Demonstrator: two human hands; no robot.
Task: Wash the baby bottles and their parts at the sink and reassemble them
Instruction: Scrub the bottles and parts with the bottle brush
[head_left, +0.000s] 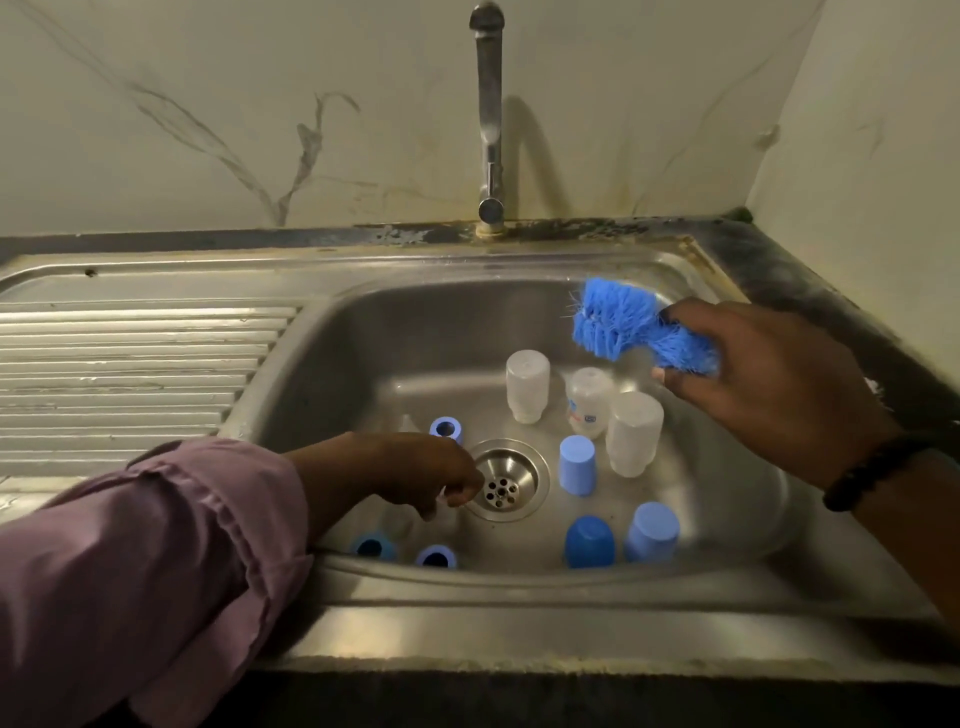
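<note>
A stainless steel sink fills the view, with a ribbed draining board to its left and a tall tap rising behind the basin. A round drain sits in the middle of the basin floor.

The left hand, in a pink sleeve, reaches down into the basin just left of the drain; its fingers are curled downward, possibly pinching something small and clear, but that is too blurred to tell. The right hand, with a dark bracelet on its wrist, hovers above the right side of the basin and grips a blue bottle brush by its bristled end, fingers and thumb wrapped round it.

3 clear bottles stand upside down behind and to the right of the drain, close together. 3 blue caps stand dome-up to the drain's right and near the front wall. 3 blue rings lie open side up on the left, 1 behind the left hand and 2 by the front wall.
</note>
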